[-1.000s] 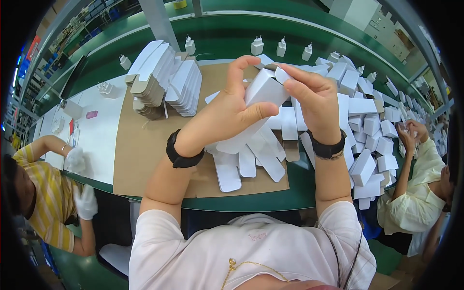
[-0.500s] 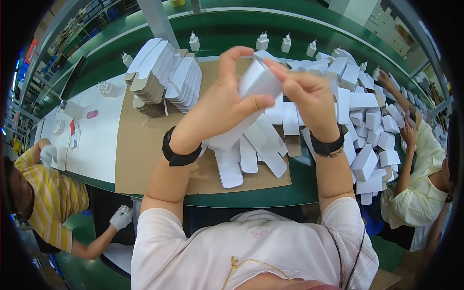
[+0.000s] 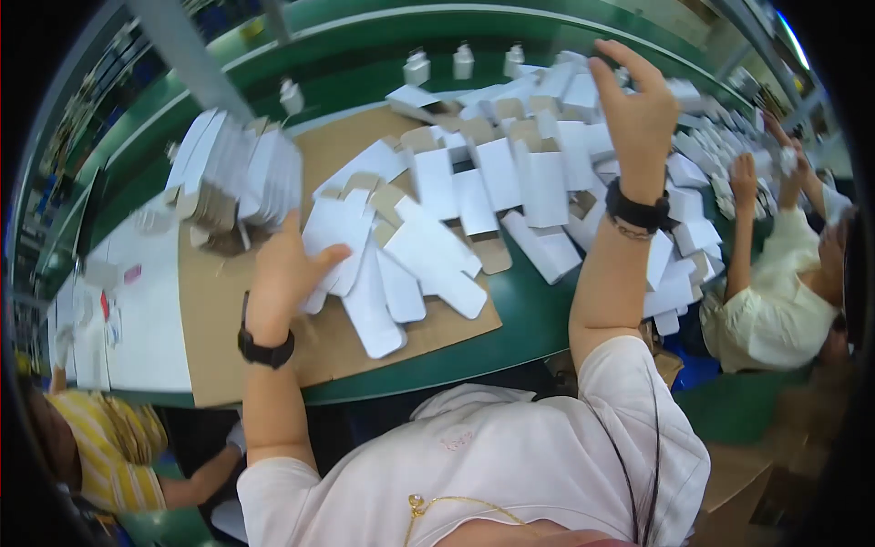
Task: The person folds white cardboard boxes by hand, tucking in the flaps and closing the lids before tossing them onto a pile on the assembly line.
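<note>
My left hand is open, its thumb stretched out to the right. It is beside a fanned group of flat white cartons on a brown cardboard sheet; whether its fingertips touch anything is hard to make out. My right hand is raised at the far right, over the edge of a heap of white boxes. Its thumb and forefinger are apart, with nothing between them. Just beyond my left hand stands a tight stack of folded white cartons. Open-ended white boxes with brown inner flaps lie between my hands.
Small white plug adapters stand along the green back ledge. A grey metal post rises behind the stack. On the left, a person in a yellow-striped shirt sits by the white work surface; another in a pale yellow top works at right.
The white box that both my hands held has been let go. My left hand has moved left and down; my right hand has moved up and right. The whole view has turned and shifted.
</note>
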`<state>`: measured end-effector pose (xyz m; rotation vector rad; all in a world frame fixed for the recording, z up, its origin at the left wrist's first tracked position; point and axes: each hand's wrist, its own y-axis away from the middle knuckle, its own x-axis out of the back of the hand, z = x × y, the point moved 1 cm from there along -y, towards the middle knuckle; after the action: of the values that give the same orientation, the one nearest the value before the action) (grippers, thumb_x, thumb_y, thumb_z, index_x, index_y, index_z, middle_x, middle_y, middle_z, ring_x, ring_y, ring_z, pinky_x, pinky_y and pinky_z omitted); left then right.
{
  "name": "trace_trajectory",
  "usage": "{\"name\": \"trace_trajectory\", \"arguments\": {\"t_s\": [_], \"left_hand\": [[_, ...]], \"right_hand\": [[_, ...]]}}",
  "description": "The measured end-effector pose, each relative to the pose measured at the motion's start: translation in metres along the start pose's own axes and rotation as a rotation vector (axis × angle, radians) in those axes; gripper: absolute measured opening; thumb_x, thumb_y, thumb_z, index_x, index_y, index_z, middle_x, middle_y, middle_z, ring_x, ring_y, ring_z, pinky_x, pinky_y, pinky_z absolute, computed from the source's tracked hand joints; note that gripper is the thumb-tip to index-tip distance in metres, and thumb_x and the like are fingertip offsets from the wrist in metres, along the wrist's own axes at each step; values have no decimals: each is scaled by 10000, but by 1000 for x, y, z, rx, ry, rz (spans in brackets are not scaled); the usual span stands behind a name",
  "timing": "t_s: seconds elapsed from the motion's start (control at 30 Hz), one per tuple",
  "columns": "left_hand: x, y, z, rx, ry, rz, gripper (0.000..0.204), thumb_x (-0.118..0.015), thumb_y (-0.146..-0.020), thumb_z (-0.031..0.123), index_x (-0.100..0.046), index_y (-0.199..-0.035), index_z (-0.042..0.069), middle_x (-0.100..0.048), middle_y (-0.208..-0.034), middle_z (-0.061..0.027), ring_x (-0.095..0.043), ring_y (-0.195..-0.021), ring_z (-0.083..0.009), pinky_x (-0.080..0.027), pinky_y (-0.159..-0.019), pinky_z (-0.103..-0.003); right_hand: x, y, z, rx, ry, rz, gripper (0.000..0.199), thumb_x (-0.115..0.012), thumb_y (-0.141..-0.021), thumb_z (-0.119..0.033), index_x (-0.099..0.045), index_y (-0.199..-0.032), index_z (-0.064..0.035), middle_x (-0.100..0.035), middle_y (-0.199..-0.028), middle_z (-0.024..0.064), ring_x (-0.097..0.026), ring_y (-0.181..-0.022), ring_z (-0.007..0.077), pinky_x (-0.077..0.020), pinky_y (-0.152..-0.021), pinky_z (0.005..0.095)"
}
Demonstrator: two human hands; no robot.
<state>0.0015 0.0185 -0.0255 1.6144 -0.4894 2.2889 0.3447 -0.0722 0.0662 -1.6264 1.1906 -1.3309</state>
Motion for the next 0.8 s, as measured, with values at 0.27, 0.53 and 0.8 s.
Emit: {"name": "trace_trajectory", "arguments": {"t_s": [0.27, 0.53, 0.8], "left_hand": [[31, 5, 8, 35, 233, 225, 366, -705, -696, 301, -563, -809, -17, -593, -756, -210, -573, -753, -361, -444, -652, -401], [50, -2, 48, -180, 596, 306, 261, -622, -775, 241, -539, -737, -3, -539, -744, -197, -520, -700, -352, -408, -611, -400], [12, -18, 100, -517, 1062, 139, 394, -635, -743, 165, -387, -1025, 47, -494, -912, -144, -527, -804, -260, -435, -702, -342]], "right_hand": [[-37, 28, -71, -184, -647, -661, 304, -616, -831, -149, -594, -1123, -67, -646, -907, 57, -555, -667, 82, -446, -603, 200], [-52, 58, -142, -245, -834, -870, 386, -597, -840, -161, -528, -1215, -101, -633, -884, 109, -542, -609, 108, -444, -588, 221], [-42, 54, -60, -307, -1112, -635, 141, -589, -819, -38, -576, -955, -6, -573, -885, 38, -544, -797, 98, -434, -722, 219]]}}
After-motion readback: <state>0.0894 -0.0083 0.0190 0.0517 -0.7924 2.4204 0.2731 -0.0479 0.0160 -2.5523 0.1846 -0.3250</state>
